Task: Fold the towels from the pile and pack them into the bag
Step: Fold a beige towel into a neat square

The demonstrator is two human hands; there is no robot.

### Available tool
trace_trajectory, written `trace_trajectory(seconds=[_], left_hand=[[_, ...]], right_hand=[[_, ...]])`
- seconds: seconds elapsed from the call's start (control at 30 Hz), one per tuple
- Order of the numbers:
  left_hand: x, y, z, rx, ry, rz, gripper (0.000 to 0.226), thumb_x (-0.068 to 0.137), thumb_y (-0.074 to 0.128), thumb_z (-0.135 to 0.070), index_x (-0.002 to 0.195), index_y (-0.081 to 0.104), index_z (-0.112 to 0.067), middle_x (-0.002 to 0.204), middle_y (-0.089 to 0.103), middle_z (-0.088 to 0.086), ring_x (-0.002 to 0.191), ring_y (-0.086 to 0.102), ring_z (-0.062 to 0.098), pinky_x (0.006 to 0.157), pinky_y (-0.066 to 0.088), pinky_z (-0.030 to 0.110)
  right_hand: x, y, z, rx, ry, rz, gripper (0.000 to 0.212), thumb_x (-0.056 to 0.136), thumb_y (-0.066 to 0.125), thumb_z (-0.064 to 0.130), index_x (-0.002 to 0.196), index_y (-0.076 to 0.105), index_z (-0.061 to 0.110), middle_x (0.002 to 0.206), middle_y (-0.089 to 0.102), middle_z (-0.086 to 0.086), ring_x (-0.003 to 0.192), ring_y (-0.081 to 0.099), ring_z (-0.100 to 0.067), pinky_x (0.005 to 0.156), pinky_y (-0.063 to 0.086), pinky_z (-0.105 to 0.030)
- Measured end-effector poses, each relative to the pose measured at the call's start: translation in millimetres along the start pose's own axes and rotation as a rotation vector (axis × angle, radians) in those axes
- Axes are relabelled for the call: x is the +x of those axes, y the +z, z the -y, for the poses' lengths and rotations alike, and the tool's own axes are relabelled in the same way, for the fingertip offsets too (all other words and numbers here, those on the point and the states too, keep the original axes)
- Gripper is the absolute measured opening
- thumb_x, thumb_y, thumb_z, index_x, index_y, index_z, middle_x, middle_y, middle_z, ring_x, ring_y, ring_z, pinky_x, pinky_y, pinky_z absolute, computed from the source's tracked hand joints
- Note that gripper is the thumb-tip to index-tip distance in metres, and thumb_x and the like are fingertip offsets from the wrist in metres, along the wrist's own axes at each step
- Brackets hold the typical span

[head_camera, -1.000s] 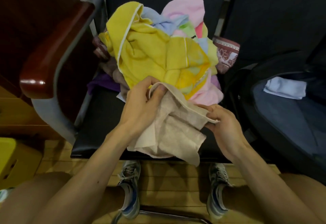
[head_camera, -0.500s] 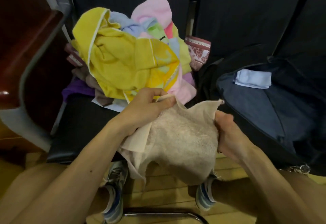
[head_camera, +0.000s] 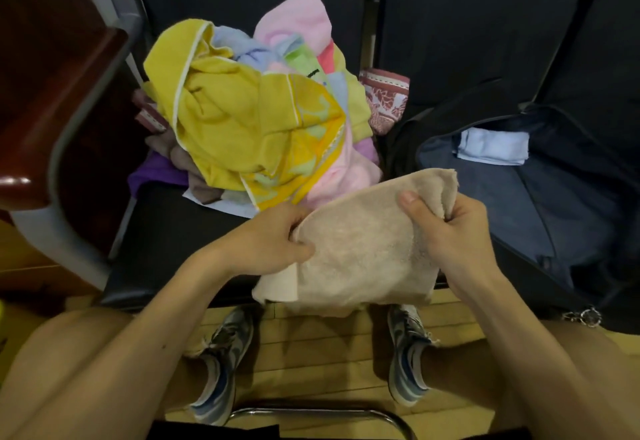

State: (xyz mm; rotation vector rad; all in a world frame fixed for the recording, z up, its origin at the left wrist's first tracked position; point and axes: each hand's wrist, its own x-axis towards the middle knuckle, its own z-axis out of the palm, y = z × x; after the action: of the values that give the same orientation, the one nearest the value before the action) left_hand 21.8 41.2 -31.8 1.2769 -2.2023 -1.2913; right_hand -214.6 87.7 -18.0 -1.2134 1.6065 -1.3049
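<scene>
Left hand (head_camera: 266, 242) pinches the left edge of the beige towel (head_camera: 360, 252), and my right hand (head_camera: 450, 228) clenches its bunched upper-right corner. The fuzzy, rumpled cloth hangs between them at centre frame, over the front edge of the black seat (head_camera: 166, 231). Bare seat lies to its left. One jumbled pile (head_camera: 242, 121) sits above. One folded pale-blue towel (head_camera: 491, 147) lies in the open bag (head_camera: 554, 204), at right.

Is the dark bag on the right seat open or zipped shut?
Open. The dark fabric bag gapes, showing blue lining and a folded light-blue towel inside.
</scene>
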Motion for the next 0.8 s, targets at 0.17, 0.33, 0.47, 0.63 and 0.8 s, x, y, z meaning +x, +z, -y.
trace_trajectory(seconds=[0.17, 0.33, 0.47, 0.63, 0.8], left_hand=[[-17.8, -9.6, 39.4, 0.373, -0.217, -0.13, 0.031, 0.085, 0.049, -0.002, 0.06, 0.041, -0.02, 0.057, 0.044, -0.005, 0.053, 0.043, 0.014, 0.052, 0.025, 0.033], [-27.7, -23.5, 37.3, -0.18, -0.193, -0.154, 0.033, 0.081, 0.056, 0.012, 0.059, 0.052, -0.012, 0.06, 0.045, 0.0, 0.059, 0.043, 0.009, 0.06, 0.036, 0.027], [-29.6, -30.9, 28.9, -0.658, -0.227, -0.226, 0.006, 0.085, 0.059, 0.008, 0.086, 0.064, 0.006, 0.082, 0.056, 0.011, 0.073, 0.056, 0.017, 0.067, 0.05, 0.026], [-16.6, -21.8, 21.0, -0.699, -0.258, -0.452, 0.014, 0.094, 0.064, -0.013, 0.089, 0.073, -0.003, 0.089, 0.073, 0.01, 0.08, 0.069, 0.018, 0.067, 0.053, 0.025], [-10.8, 2.4, 14.2, -0.577, -0.18, -0.57, 0.021, 0.093, 0.069, -0.02, 0.084, 0.073, -0.001, 0.089, 0.067, 0.03, 0.076, 0.062, 0.027, 0.069, 0.047, 0.039]], right_hand=[[1.5, -8.8, -8.3, -0.006, 0.076, -0.059, 0.025, 0.088, 0.07, 0.032, 0.081, 0.068, 0.008, 0.079, 0.072, -0.009, 0.078, 0.071, -0.027, 0.068, 0.056, -0.046], [5.5, -12.1, -15.7, -0.006, 0.146, -0.085, 0.023, 0.09, 0.068, 0.032, 0.086, 0.069, 0.009, 0.086, 0.073, -0.01, 0.082, 0.071, -0.025, 0.073, 0.057, -0.045], [10.7, -10.6, -14.7, -0.102, 0.156, -0.191, 0.021, 0.089, 0.069, 0.035, 0.079, 0.068, 0.016, 0.083, 0.069, -0.005, 0.08, 0.065, -0.02, 0.071, 0.052, -0.038], [8.8, -7.2, -14.4, -0.251, 0.057, -0.135, 0.015, 0.089, 0.068, 0.033, 0.078, 0.07, 0.022, 0.074, 0.069, 0.0, 0.072, 0.066, -0.014, 0.062, 0.052, -0.033], [2.1, 2.8, -15.2, -0.199, 0.098, 0.03, 0.023, 0.089, 0.07, 0.031, 0.078, 0.074, 0.011, 0.074, 0.071, -0.015, 0.072, 0.069, -0.031, 0.061, 0.055, -0.047]])
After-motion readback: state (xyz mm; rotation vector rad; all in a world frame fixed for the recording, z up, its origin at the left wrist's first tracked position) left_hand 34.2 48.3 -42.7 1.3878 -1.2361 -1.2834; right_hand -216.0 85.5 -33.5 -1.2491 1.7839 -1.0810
